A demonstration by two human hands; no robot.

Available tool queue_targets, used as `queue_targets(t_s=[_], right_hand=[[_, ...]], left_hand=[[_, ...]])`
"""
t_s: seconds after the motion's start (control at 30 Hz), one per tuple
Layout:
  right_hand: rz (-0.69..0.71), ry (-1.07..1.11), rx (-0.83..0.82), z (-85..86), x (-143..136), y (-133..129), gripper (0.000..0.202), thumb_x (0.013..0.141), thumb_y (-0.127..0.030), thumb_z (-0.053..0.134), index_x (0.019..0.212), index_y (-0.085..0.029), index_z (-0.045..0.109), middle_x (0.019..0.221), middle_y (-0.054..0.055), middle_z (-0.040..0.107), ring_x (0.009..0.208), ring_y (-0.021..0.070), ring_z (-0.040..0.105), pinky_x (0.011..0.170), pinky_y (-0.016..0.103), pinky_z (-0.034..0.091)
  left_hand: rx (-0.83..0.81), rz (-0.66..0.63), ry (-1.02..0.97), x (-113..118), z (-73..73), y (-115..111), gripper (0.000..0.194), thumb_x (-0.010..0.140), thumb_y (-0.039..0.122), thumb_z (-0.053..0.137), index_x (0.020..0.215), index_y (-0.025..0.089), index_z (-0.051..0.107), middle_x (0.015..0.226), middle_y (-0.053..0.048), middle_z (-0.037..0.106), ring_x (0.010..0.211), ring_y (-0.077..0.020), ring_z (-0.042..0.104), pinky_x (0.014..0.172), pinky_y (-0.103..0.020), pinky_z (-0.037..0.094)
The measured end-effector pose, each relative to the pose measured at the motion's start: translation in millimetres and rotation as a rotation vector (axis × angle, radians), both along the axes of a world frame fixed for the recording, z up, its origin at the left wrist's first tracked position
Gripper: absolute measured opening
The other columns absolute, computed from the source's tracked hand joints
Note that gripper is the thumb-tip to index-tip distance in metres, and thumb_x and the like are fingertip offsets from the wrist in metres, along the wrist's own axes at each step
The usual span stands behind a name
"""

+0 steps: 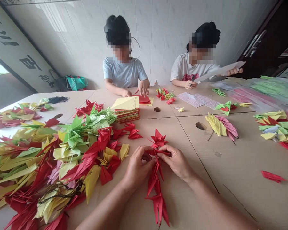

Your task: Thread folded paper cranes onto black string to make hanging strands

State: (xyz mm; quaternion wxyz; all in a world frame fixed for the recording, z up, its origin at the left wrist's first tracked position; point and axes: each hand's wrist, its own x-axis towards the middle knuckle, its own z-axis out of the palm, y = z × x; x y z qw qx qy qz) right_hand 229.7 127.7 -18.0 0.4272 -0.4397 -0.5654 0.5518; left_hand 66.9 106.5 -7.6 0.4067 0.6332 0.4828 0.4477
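Observation:
My left hand (139, 164) and my right hand (175, 160) meet in the middle of the table, each pinching a red folded paper crane (155, 153) between thumb and fingers. Its lower part is hidden behind my fingers. Toward me hangs or lies a line of more red paper cranes (159, 204), which look strung one after another; a thin dark end shows at the bottom. Just past my fingertips lies another red crane (158, 139) with its wings spread. To the left of my left hand is a large heap of red, yellow, green and pink folded cranes (73, 159).
Across the table one person (124, 73) presses red paper beside a stack of coloured sheets (127, 115). Another person (194, 68) holds a pen and a white sheet. On the right lie yellow and pink cranes (222, 126), a red folded piece (273, 176) and a thin dark string (240, 202).

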Motion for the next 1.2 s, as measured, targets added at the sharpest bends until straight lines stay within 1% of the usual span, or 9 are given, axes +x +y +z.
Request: queue_targets(t_s=[0.17, 0.33, 0.43, 0.57, 0.77, 1.0, 1.2], right_hand=[[-0.006, -0.018, 0.027, 1.4, -0.3, -1.7, 0.023, 0.076, -0.042, 0.066, 0.078, -0.019, 0.064, 0.074, 0.001, 0.067, 0.068, 0.0145, 0.06, 0.067, 0.027, 0.05], [-0.016, -0.026, 0.055, 1.3, -1.0, -1.5, 0.021, 0.076, -0.039, 0.066, 0.079, -0.019, 0.065, 0.078, 0.002, 0.067, 0.068, 0.0143, 0.06, 0.065, 0.027, 0.05], [-0.017, -0.022, 0.075, 2.6, -1.4, -1.8, 0.019, 0.076, -0.038, 0.066, 0.077, -0.019, 0.065, 0.077, 0.001, 0.066, 0.069, 0.0141, 0.061, 0.066, 0.026, 0.05], [-0.009, -0.035, 0.077, 3.5, -1.5, -2.6, 0.02, 0.077, -0.039, 0.066, 0.077, -0.019, 0.065, 0.074, 0.001, 0.066, 0.065, 0.0133, 0.059, 0.062, 0.026, 0.05], [0.008, -0.049, 0.086, 2.0, -1.6, -3.5, 0.02, 0.078, -0.04, 0.065, 0.078, -0.02, 0.065, 0.078, 0.002, 0.067, 0.067, 0.0141, 0.059, 0.063, 0.026, 0.05], [0.001, -0.077, 0.105, 2.0, -1.4, -3.3, 0.018, 0.078, -0.037, 0.064, 0.076, -0.02, 0.065, 0.071, 0.0, 0.066, 0.061, 0.0131, 0.058, 0.059, 0.026, 0.049], [-0.007, -0.087, 0.117, 1.2, -0.6, -3.1, 0.017, 0.078, -0.036, 0.065, 0.077, -0.019, 0.065, 0.074, 0.001, 0.068, 0.067, 0.0145, 0.061, 0.063, 0.026, 0.049]], left_hand=[[0.055, 0.05, 0.07, 0.0, 0.7, -0.5, 0.018, 0.072, 0.015, 0.065, 0.089, 0.019, 0.058, 0.087, -0.001, 0.057, 0.07, -0.0117, 0.055, 0.065, -0.025, 0.047], [0.032, 0.096, 0.072, 0.1, 0.0, 1.0, 0.022, 0.07, 0.015, 0.066, 0.091, 0.019, 0.06, 0.083, 0.0, 0.058, 0.064, -0.0108, 0.053, 0.059, -0.023, 0.045], [0.022, 0.087, 0.105, -0.3, 1.7, 1.5, 0.02, 0.071, 0.016, 0.066, 0.091, 0.019, 0.063, 0.082, 0.0, 0.058, 0.063, -0.0107, 0.052, 0.058, -0.022, 0.044], [-0.002, 0.071, 0.15, -0.4, 5.9, 0.8, 0.019, 0.073, 0.019, 0.065, 0.091, 0.018, 0.066, 0.081, -0.002, 0.058, 0.062, -0.0113, 0.051, 0.055, -0.022, 0.042], [-0.019, 0.072, 0.201, 1.1, 11.2, -0.5, 0.016, 0.072, 0.018, 0.062, 0.087, 0.017, 0.066, 0.075, 0.0, 0.054, 0.058, -0.0105, 0.048, 0.053, -0.021, 0.04], [-0.011, 0.071, 0.213, 1.8, 11.2, -0.8, 0.016, 0.07, 0.016, 0.059, 0.085, 0.017, 0.065, 0.073, 0.0, 0.054, 0.057, -0.0099, 0.048, 0.053, -0.021, 0.041], [-0.01, 0.091, 0.202, 1.1, 12.6, 0.1, 0.011, 0.069, 0.016, 0.06, 0.079, 0.017, 0.064, 0.07, 0.001, 0.054, 0.055, -0.0093, 0.047, 0.051, -0.02, 0.038]])
